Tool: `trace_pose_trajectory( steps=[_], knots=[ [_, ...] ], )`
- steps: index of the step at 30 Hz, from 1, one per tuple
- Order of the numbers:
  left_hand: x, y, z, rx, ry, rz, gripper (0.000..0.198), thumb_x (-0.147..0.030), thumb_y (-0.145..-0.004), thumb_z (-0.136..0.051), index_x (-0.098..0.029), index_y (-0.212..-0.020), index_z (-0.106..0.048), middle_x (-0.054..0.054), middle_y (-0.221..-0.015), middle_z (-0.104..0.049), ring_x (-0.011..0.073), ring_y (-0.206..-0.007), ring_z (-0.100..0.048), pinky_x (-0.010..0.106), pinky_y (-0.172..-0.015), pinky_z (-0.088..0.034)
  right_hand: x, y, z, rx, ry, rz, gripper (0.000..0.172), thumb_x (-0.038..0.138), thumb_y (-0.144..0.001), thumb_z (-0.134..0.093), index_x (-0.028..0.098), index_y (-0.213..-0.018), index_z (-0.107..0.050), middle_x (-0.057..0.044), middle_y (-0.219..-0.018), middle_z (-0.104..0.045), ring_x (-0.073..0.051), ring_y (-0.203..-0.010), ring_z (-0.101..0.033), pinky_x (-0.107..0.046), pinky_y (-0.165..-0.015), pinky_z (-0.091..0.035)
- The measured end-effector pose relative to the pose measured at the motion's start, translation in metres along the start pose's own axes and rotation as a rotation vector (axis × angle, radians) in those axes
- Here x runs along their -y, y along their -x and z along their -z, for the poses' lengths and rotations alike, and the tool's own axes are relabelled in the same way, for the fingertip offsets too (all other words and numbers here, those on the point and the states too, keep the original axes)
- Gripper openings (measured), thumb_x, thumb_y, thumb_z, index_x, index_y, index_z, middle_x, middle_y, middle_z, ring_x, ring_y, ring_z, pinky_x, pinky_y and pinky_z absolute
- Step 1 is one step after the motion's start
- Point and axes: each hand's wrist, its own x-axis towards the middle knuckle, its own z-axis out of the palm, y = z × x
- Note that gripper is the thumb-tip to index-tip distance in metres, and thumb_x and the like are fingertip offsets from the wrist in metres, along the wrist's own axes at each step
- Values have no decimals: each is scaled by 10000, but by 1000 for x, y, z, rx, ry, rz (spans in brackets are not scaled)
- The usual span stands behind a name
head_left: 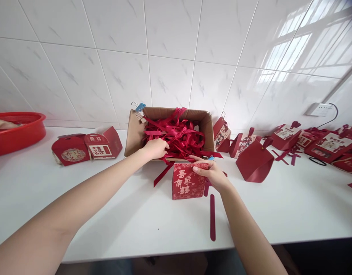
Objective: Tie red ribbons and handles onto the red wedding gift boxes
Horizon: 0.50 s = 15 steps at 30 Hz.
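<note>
A cardboard box [170,112] full of tangled red satin ribbon [178,131] stands against the tiled wall. My left hand [156,149] reaches over its front edge, fingers curled down on the ribbon; the fingertips are partly hidden. Just in front, my right hand [212,172] grips a small red gift box [185,185] with white Chinese characters by its upper right corner, thumb on the front and fingers behind. A ribbon end [163,173] hangs over the cardboard box's front. Near the gift box lies a flat dark-red strip [212,217] with rounded ends.
Folded red gift boxes [87,149] stand to the left, beyond them a red plastic basket [20,139]. Several red gift boxes with handles [254,162] stand to the right on the white table [130,229]. A white socket [319,110] with a black cable is on the wall.
</note>
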Motion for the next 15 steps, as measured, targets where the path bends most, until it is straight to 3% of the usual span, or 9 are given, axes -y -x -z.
trace_pose_trajectory(
  steps=[5, 15],
  knots=[
    [-3, -3, 1, 25, -69, -61, 357, -173, -719, -582, -237, -1052, -695, 83, -984, -727, 290, -934, -663, 387, -781, -516, 2, 0, -1, 7, 0, 1, 263, 458, -672, -778, 233, -807, -755, -84, -1213, -657, -315, -1313, -454, -439, -1029, -394],
    [-3, -3, -2, -31, -54, -63, 232, -200, -740, -619, -221, -946, -724, 98, -908, -726, 291, -927, -654, 398, -808, -482, 2, 0, -1, 9, -8, 7, 261, 461, -670, -779, 239, -807, -760, -88, -1166, -681, -320, -1327, -438, -452, -1043, -380]
  ],
)
